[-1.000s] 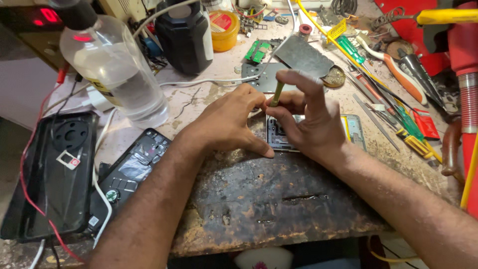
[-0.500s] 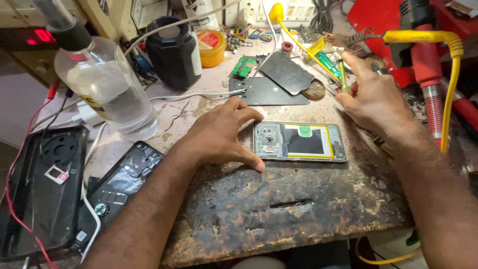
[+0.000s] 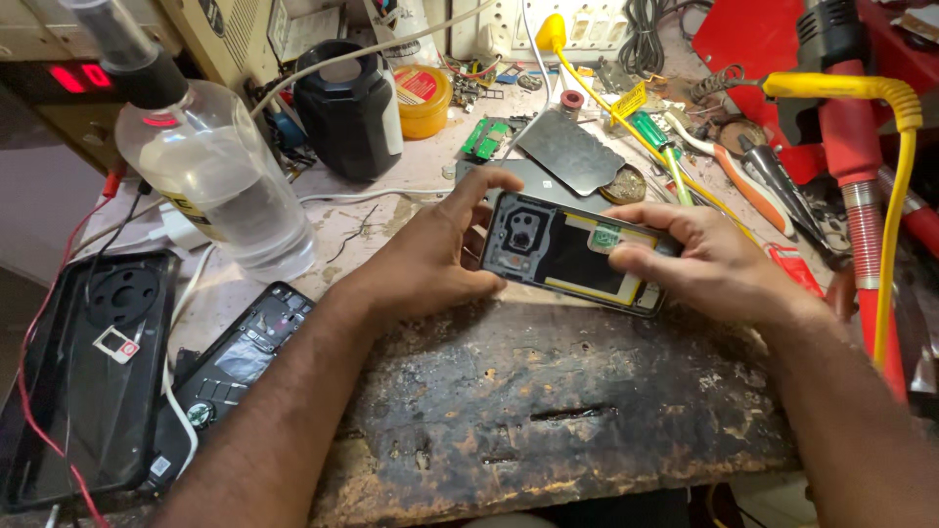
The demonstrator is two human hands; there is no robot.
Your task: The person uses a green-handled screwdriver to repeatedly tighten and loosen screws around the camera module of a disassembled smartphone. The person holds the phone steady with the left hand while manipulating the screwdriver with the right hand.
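Note:
Both my hands hold an opened phone point(image 3: 572, 256) with its back cover off, lifted a little above the worn wooden bench point(image 3: 548, 411). My left hand point(image 3: 445, 256) grips the camera end, fingers curled over its top edge. My right hand point(image 3: 699, 262) clasps the other end, thumb pressing on the dark battery area near a green patch. Just behind the phone lie dark flat back covers point(image 3: 570, 152).
A clear bottle of liquid point(image 3: 210, 181) stands at left, a black jar point(image 3: 349, 108) and yellow tin point(image 3: 423, 98) behind. Another dismantled phone point(image 3: 235, 357) and a black case point(image 3: 93, 372) lie at left. Tools, pliers point(image 3: 773, 176), a yellow cable point(image 3: 895, 196) crowd the right.
The phone lay flat on the bench half a second ago with my right hand away among the tools; now both hands have picked it up and tilted it toward me.

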